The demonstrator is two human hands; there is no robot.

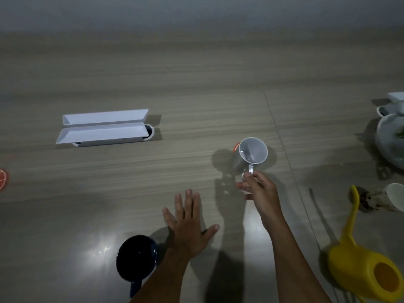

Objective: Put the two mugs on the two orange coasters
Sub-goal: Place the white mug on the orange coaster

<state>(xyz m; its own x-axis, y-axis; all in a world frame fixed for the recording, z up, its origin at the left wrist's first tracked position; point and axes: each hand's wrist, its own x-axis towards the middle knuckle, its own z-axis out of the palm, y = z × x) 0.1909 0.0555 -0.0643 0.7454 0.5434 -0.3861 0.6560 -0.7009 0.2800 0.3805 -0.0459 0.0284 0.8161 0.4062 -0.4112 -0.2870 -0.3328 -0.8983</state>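
A grey mug (pixel 251 153) stands right of the table's middle, and my right hand (pixel 259 191) grips its handle from the near side. A sliver of an orange coaster (pixel 236 147) shows at the mug's left edge; the mug hides the rest of it. A dark blue mug (pixel 136 258) stands near the front edge, handle toward me. My left hand (pixel 189 224) lies flat on the table with fingers spread, just right of the blue mug and not touching it. A second orange coaster (pixel 3 179) with a citrus pattern lies at the far left edge.
An open white box (pixel 102 127) lies left of centre on the wooden table (pixel 196 84). A yellow watering can (pixel 363 265) sits at the front right. White bags and containers (pixel 391 132) and a white cup (pixel 395 196) crowd the right edge.
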